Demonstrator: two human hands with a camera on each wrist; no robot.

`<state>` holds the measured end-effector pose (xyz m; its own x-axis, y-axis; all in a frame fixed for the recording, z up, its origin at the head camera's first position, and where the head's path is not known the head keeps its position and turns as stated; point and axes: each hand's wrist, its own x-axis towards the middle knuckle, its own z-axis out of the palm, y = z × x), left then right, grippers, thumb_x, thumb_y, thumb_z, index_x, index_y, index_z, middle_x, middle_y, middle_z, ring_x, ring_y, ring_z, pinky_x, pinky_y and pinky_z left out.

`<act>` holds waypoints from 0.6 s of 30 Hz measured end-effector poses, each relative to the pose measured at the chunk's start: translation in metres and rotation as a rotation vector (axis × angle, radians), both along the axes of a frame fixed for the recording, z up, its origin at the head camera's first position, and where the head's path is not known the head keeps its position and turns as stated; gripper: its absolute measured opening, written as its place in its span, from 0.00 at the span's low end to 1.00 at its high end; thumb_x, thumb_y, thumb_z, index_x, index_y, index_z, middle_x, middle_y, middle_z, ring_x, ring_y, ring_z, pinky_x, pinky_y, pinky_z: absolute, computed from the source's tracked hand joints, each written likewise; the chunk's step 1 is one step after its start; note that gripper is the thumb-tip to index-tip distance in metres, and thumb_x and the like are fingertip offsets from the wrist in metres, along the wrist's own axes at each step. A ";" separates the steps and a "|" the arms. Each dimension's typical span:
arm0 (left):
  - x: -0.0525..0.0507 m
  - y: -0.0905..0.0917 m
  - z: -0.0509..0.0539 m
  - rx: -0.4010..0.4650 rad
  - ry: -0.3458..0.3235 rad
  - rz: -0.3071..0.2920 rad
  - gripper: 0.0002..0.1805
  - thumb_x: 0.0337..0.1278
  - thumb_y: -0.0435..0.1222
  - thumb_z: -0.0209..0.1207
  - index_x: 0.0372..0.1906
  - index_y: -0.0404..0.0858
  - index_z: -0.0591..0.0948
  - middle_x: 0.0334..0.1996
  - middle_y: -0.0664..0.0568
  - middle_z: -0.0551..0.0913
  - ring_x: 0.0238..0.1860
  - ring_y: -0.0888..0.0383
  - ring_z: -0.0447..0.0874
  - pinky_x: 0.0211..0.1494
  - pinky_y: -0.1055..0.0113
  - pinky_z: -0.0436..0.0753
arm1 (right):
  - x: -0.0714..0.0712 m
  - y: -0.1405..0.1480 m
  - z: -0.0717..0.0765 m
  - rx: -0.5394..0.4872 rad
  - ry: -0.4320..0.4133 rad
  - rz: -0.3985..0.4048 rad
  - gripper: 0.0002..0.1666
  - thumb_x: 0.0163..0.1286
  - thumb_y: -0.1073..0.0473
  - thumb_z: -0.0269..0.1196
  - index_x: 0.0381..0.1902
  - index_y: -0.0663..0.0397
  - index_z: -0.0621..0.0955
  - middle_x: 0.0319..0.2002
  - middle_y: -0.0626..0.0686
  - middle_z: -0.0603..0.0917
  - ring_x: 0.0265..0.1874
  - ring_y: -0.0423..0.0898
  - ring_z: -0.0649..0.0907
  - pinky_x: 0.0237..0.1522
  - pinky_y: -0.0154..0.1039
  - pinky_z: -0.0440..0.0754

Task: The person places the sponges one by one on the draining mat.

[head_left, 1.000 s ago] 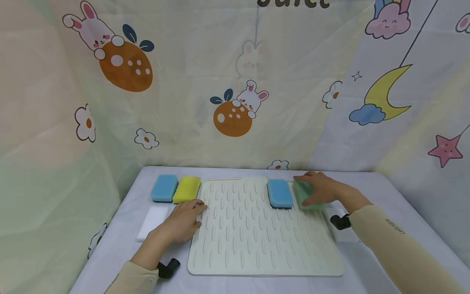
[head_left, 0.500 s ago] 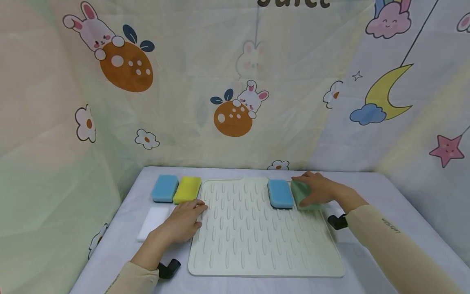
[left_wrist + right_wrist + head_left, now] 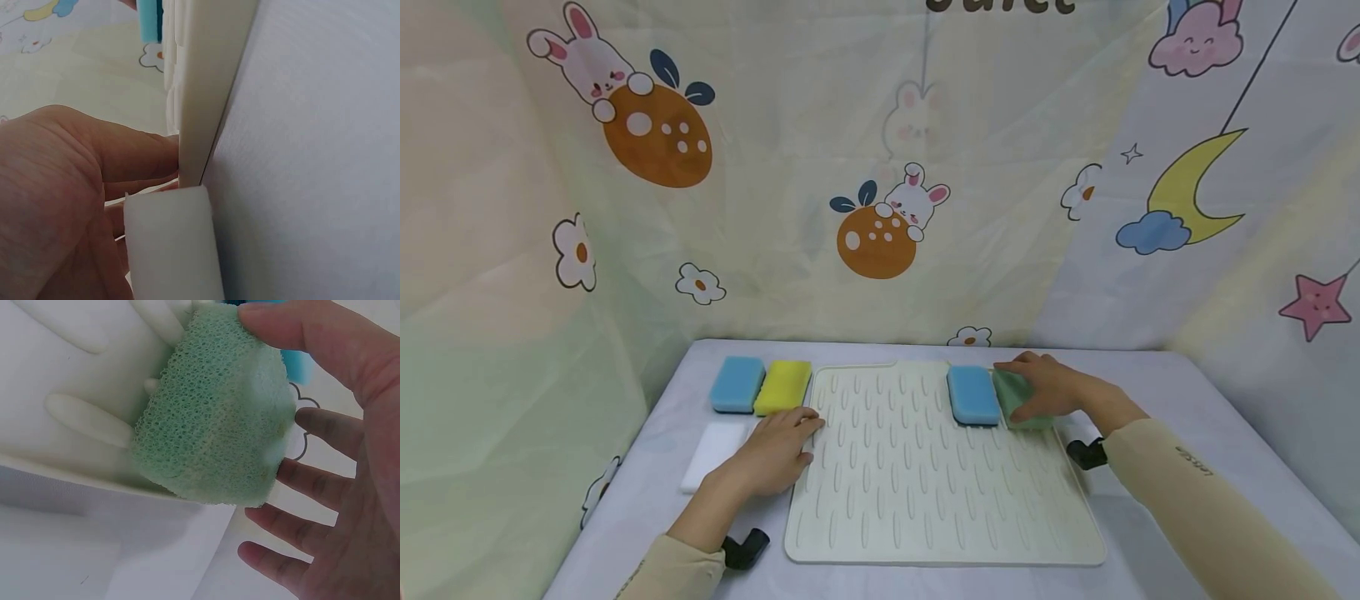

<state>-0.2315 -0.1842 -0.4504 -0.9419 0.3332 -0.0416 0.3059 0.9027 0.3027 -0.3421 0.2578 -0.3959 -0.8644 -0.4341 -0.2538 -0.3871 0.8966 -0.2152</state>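
Note:
My right hand (image 3: 1051, 385) holds a green porous sponge (image 3: 212, 412) by its edges, thumb on one side and fingertips on the other. The sponge stands at the back right of the white ridged mat (image 3: 917, 492), just right of a blue sponge (image 3: 973, 396) with a dark underside. My left hand (image 3: 775, 450) rests at the mat's left edge. In the left wrist view, its thumb (image 3: 140, 153) touches the mat's rim, with a white sponge block (image 3: 172, 244) close by. The left fingers are partly hidden there behind the block.
Left of the mat, a second blue sponge (image 3: 737, 385) and a yellow sponge (image 3: 783, 387) lie side by side at the back. A white block (image 3: 56, 556) lies off the mat's right side. A printed cloth wall (image 3: 775, 250) stands behind the table (image 3: 1195, 400).
My right hand and the green sponge have shifted slightly left, closer to the blue sponge on the mat. My left hand has stayed in place.

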 end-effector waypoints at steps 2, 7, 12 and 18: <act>0.000 0.000 0.000 0.003 0.000 0.000 0.28 0.69 0.36 0.64 0.71 0.38 0.76 0.72 0.46 0.72 0.75 0.43 0.67 0.77 0.41 0.65 | 0.000 0.000 0.000 -0.005 -0.002 0.001 0.57 0.57 0.41 0.77 0.80 0.50 0.65 0.74 0.67 0.66 0.71 0.71 0.66 0.62 0.73 0.73; 0.000 0.000 0.000 0.002 0.004 -0.002 0.28 0.69 0.36 0.64 0.71 0.38 0.76 0.72 0.46 0.72 0.75 0.43 0.67 0.77 0.41 0.65 | 0.000 0.000 -0.001 -0.015 -0.015 -0.002 0.57 0.58 0.43 0.77 0.80 0.50 0.65 0.74 0.67 0.65 0.72 0.72 0.65 0.64 0.74 0.72; 0.000 0.000 0.000 0.000 0.008 -0.007 0.28 0.69 0.36 0.64 0.71 0.38 0.76 0.72 0.46 0.73 0.75 0.43 0.67 0.77 0.41 0.65 | 0.000 0.000 -0.002 -0.019 -0.035 -0.015 0.57 0.59 0.43 0.77 0.81 0.51 0.64 0.75 0.68 0.63 0.73 0.72 0.64 0.65 0.75 0.70; 0.000 0.000 0.001 0.002 0.007 -0.006 0.28 0.69 0.36 0.63 0.71 0.38 0.76 0.72 0.45 0.72 0.75 0.42 0.67 0.77 0.41 0.65 | 0.001 -0.001 -0.002 -0.032 -0.051 -0.019 0.58 0.59 0.44 0.77 0.81 0.51 0.62 0.76 0.69 0.61 0.74 0.72 0.63 0.66 0.76 0.68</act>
